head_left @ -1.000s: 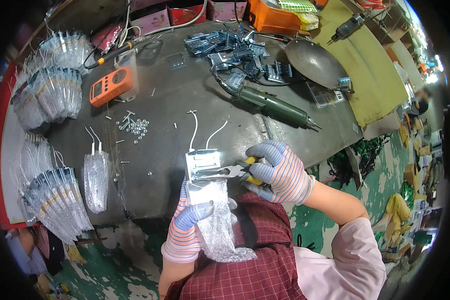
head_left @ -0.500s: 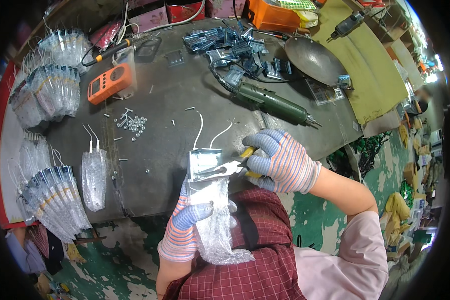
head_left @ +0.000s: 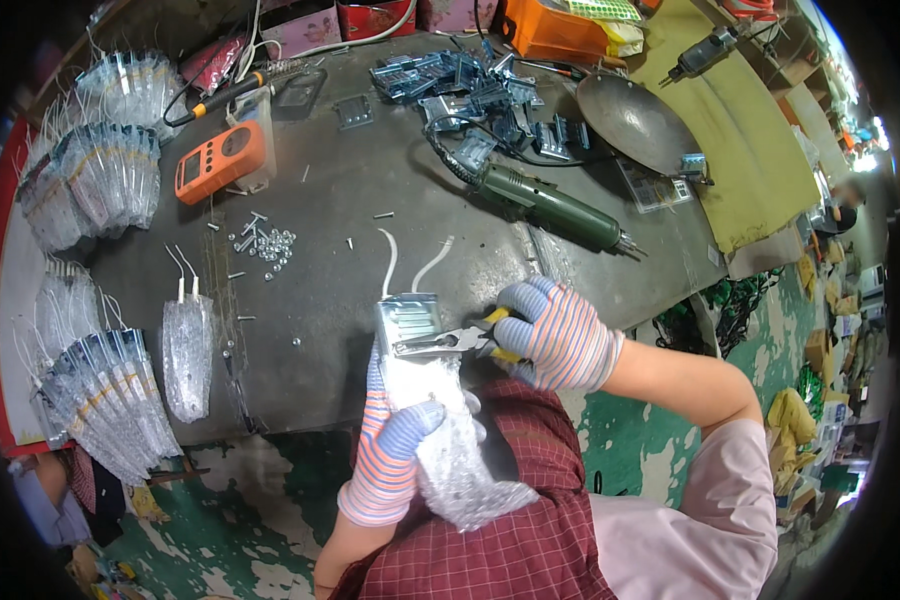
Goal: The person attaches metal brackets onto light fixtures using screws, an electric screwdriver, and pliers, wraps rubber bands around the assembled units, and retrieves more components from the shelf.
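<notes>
My left hand [head_left: 385, 455] in a striped glove is closed around a bubble-wrapped part [head_left: 460, 480], its thumb lying across the wrap. At the top of this part sits a shiny metal bracket [head_left: 410, 314], from which two white wires [head_left: 388, 262] stick up. My right hand [head_left: 562, 332], gloved the same way, grips pliers [head_left: 460, 340] with yellow and black handles. Their jaws lie across the lower edge of the bracket; whether they clamp it I cannot tell. Left of these, another wrapped part with two wires [head_left: 187, 350] lies on the bench.
Bundles of wrapped parts [head_left: 110, 400] line the left side. Loose screws and nuts [head_left: 265, 245] lie mid-bench, near an orange meter [head_left: 220, 160]. A green electric screwdriver [head_left: 550, 210], a pile of metal brackets [head_left: 450, 80] and a dark round dish [head_left: 638, 125] are farther back.
My left hand has moved slightly right, and the lower end of the wrapped part has swung right. The plier jaws are a little lower on the bracket.
</notes>
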The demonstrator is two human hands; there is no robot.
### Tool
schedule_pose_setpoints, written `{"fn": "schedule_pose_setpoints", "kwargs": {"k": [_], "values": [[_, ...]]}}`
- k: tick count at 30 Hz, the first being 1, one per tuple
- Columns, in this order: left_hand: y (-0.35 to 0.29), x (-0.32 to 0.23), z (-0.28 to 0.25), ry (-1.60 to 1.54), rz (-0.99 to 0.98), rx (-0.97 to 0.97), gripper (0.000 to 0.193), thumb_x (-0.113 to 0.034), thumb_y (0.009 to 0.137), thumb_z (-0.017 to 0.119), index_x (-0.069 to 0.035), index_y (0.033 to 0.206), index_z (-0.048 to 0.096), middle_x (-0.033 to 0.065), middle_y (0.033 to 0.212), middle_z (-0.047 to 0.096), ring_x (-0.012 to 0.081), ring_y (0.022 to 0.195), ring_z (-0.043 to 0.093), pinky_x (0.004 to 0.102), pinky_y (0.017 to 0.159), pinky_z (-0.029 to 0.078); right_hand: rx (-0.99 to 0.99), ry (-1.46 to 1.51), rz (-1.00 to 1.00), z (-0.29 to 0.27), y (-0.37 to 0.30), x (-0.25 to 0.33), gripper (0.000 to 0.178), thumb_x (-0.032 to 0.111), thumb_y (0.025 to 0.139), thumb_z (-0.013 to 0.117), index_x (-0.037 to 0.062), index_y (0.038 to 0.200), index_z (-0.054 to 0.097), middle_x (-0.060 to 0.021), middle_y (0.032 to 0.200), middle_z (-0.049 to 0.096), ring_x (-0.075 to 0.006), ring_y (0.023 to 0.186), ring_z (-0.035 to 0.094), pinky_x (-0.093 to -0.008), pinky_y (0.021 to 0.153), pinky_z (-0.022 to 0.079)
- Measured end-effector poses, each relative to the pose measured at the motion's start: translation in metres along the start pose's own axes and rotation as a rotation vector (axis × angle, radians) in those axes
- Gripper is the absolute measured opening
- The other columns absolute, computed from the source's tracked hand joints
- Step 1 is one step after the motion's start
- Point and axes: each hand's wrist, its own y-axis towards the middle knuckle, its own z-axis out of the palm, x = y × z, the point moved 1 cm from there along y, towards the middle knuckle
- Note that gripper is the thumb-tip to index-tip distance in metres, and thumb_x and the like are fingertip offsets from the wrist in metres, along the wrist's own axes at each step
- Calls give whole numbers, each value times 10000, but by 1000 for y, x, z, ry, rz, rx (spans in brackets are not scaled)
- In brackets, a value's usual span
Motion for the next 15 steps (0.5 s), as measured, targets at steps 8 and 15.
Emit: {"fn": "schedule_pose_setpoints", "kwargs": {"k": [8,15], "values": [[25,11,-3,776,800,-150,939,-117,814,593,-67,1561,26,174,1558,214,311,1394,302,403,1153,254,-93,510,282,27,-6,46,320,286,776,728,33,942,626,-182,873,571,-384,797,580,-442,683,495],[42,-10,-32,1698,1176,-381,859,-21,776,495,44,1524,78,320,1507,241,495,1373,268,464,1167,197,190,1533,659,21,-4,80,259,252,898,687,19,953,590,-95,772,540,-227,742,557,-380,659,452]]}}
